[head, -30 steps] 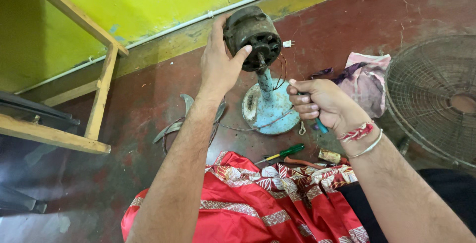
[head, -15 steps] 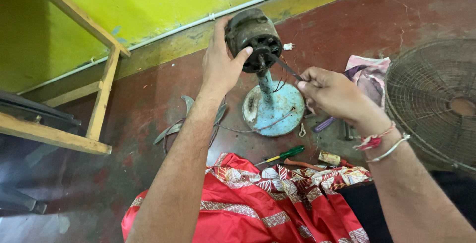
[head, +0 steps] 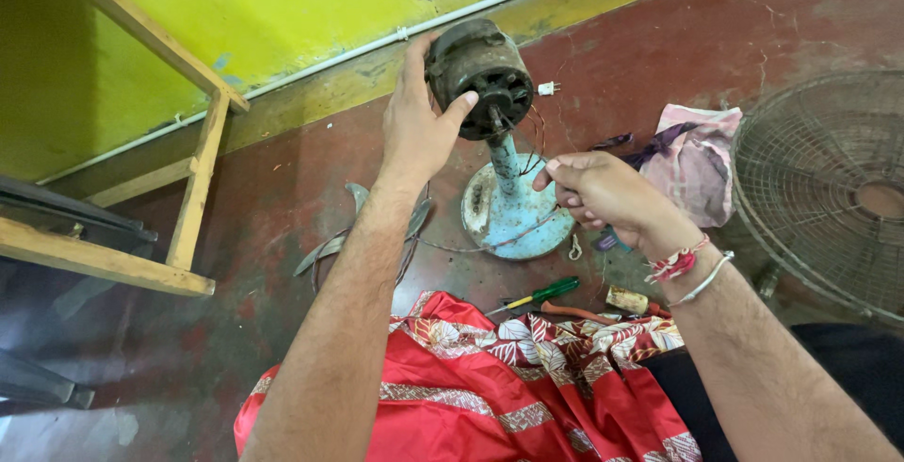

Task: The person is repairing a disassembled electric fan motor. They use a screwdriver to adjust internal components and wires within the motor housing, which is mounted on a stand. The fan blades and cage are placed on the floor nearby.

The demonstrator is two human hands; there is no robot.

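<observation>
The left hand (head: 419, 128) gripped the dark, dusty fan motor (head: 478, 66) from its side, with the fingers wrapped behind the housing and the thumb pressed on the front rim. The motor stood on top of a light blue stand (head: 508, 172), which rose from a round blue base (head: 504, 222) on the red floor (head: 282, 198).

The right hand (head: 607, 194) was just beside the stand, a little lower than the motor. Its thumb and forefinger were pressed together and pinched thin wires (head: 537, 142) that came out from the motor. A small white connector (head: 546, 88) hung near the motor on its right side.

On the wrist of the right hand there were a red thread band (head: 675, 264) and a thin bracelet (head: 706, 278). A green-handled screwdriver (head: 541, 292) lay on the floor near the base, and just beside it a tool with an orange handle (head: 574, 311). A red patterned cloth (head: 490, 387) covered the lap of the person. A pink cloth (head: 692, 165) lay on the right, near a wire fan guard (head: 829, 189). A wooden frame (head: 193, 189) stood on the left before the yellow wall (head: 235, 10).
</observation>
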